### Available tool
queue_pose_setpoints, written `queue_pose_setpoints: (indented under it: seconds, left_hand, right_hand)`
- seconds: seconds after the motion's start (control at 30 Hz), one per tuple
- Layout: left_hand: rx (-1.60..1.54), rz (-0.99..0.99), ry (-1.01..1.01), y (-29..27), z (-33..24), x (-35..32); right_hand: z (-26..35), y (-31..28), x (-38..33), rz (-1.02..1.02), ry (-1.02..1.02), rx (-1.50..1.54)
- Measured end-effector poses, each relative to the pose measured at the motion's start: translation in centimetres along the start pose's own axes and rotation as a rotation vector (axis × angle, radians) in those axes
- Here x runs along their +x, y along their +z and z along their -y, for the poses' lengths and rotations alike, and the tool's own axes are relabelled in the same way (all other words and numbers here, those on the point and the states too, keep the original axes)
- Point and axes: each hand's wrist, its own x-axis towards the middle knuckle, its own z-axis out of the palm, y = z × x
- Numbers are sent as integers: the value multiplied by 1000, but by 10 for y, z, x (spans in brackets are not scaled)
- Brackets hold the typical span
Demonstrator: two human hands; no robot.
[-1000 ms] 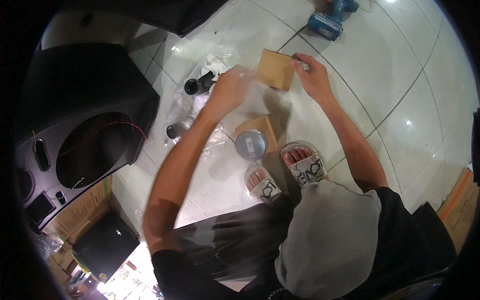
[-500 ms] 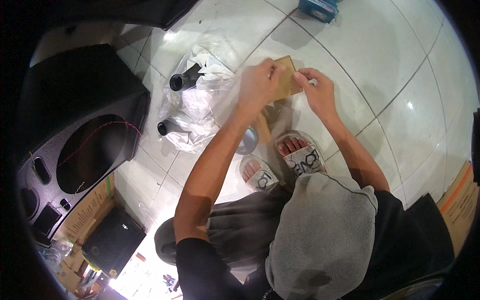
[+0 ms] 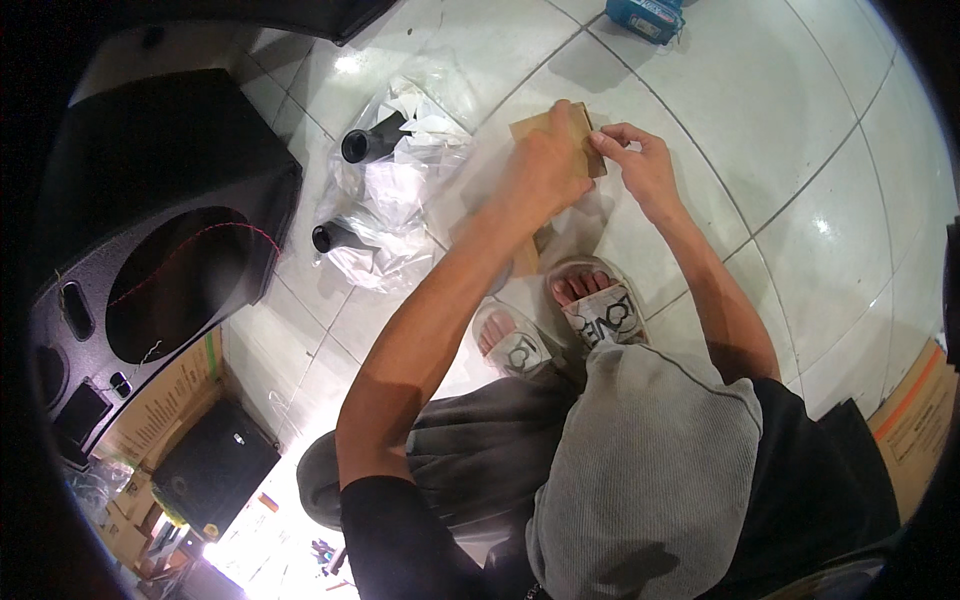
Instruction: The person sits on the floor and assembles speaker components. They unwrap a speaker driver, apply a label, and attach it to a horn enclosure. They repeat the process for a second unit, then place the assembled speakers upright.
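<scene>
My left hand (image 3: 548, 165) lies over a small brown cardboard piece (image 3: 586, 142), gripping it with the fingers bent across its face. A darker edge runs down the right side of the cardboard. At that edge, the thumb and forefinger of my right hand (image 3: 645, 165) pinch it. Both hands are held out above the tiled floor, in front of my sandalled feet (image 3: 597, 308). Below my left wrist shows part of another brown piece (image 3: 526, 260), mostly hidden by the forearm.
To the left lies a clear plastic bag (image 3: 400, 195) with white paper and two black tubes (image 3: 372, 142). Beyond it stands a black speaker cabinet (image 3: 190, 180) with a red wire. A teal tool battery (image 3: 645, 18) sits at the top. Cardboard boxes (image 3: 915, 430) flank both sides.
My left hand has shifted right across the cardboard, covering more of it. My right hand stays at its edge. The round grey object near my feet is now almost hidden behind the left forearm.
</scene>
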Motion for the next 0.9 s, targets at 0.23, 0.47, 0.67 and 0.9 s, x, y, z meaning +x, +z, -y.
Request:
queue_pose_setpoints:
  seconds: [0.23,0.47,0.67,0.9]
  left_hand:
    - [-6,-95,-56,0,5,6]
    - [-103,33,3,-4,4,-7]
    - [234,-108,258,-8,-3,-11]
    - [784,-454,461,-65,28,-34]
  right_hand:
    - [-2,-3,0,39,-11,15]
    - [-3,-6,-5,-25,-171,-127]
    - [4,1,-1,-20,-219,-163]
    - [18,19,-10,-53,-190,-120]
